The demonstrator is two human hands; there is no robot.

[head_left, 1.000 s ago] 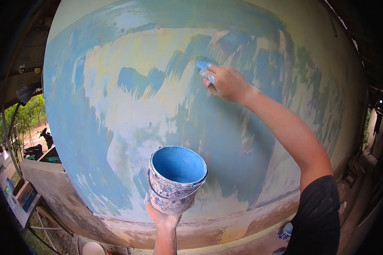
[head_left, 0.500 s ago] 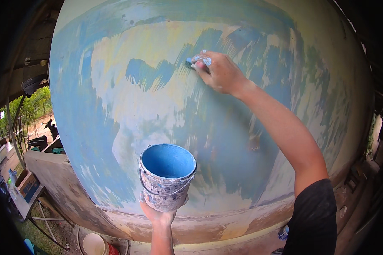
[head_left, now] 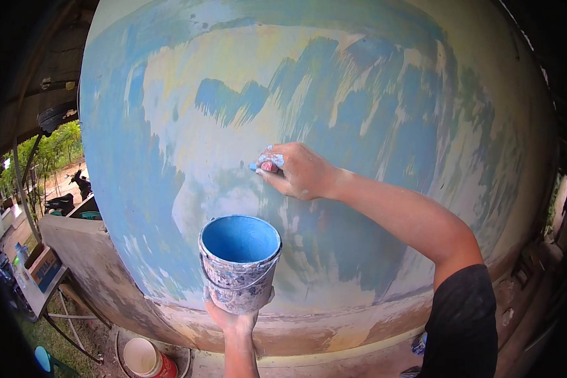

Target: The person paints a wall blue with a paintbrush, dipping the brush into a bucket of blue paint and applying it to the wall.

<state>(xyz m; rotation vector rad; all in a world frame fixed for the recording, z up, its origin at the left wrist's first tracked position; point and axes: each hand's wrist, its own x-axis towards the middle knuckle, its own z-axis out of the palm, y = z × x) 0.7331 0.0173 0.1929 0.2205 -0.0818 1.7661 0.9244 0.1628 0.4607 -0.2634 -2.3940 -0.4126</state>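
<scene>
My left hand (head_left: 235,320) supports a paint-smeared bucket (head_left: 238,277) from beneath, its fingers curled round the lower sides. Blue paint coats the bucket's inside, and its wire handle hangs down the front. Above and to the right of the bucket, my right hand (head_left: 301,171) is closed round a paintbrush (head_left: 269,167); a reddish handle end and a blue tip show, while the rest is hidden by the fingers. Blue paint smears the fingers. Behind both hands rises a pale curved-looking wall (head_left: 223,142) with streaky blue and green strokes. I cannot tell whether the brush touches it.
At lower left, a white bucket with a red side (head_left: 140,356) stands on the ground. A small table (head_left: 38,293) carries a cardboard box (head_left: 44,268) and a bottle. A low rough wall (head_left: 85,252) adjoins the painted one; a motorbike (head_left: 66,200) is parked beyond.
My right hand has moved down and slightly left with the paintbrush, from the upper wall to just above the bucket. More blue covers the upper middle. The bucket has shifted slightly left.
</scene>
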